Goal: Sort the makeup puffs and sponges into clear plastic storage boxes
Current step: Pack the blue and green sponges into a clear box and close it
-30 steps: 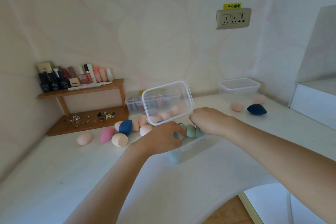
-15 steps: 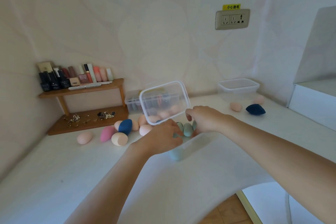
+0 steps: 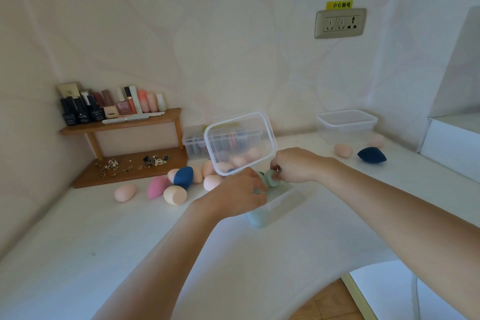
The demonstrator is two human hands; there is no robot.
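A clear plastic box (image 3: 281,204) with pale green puffs stands at the table's middle. My left hand (image 3: 237,196) holds its clear lid (image 3: 240,143) tilted up by the lower edge. My right hand (image 3: 296,165) pinches a green puff (image 3: 271,179) standing on edge in the box. Loose sponges lie to the left: a navy one (image 3: 183,176), a dark pink one (image 3: 156,186), peach ones (image 3: 125,192) (image 3: 174,195). At the right lie a peach sponge (image 3: 342,150) and a navy sponge (image 3: 371,154).
A second clear box (image 3: 346,125) stands open at the back right. Another clear box (image 3: 194,143) with coloured puffs sits behind the lid. A wooden shelf (image 3: 122,125) with cosmetics and small jewellery fills the back left corner. A white cabinet (image 3: 454,143) borders the right.
My right hand has drawn back from lying over the puffs and now pinches one green puff upright. The lid has tipped a little more upright in my left hand.
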